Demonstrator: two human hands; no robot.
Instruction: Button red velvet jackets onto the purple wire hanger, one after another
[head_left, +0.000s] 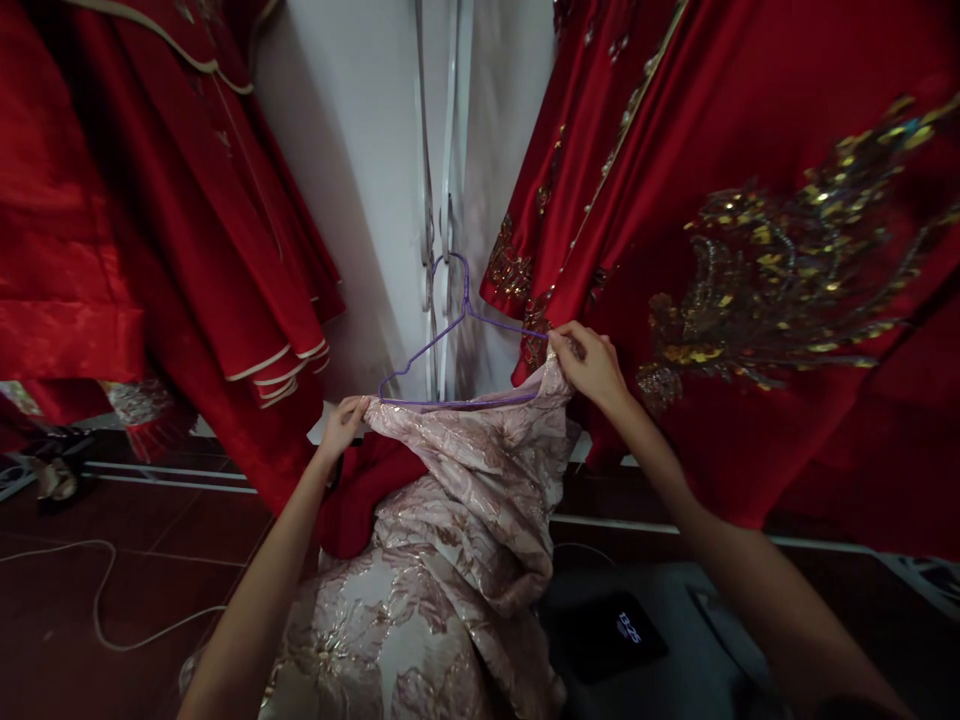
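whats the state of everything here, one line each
pink brocade garment, draped downward, top edge held up
purple hanger, upright, hook up, ends tucked in garment
left hand, gripping garment's left corner
right hand, pinching garment's right corner
red robes, hanging either side
screen, lit

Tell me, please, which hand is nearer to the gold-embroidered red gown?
Right. The right hand grips the pink garment right beside the gown; the left hand holds it at the far end of the hanger, well away.
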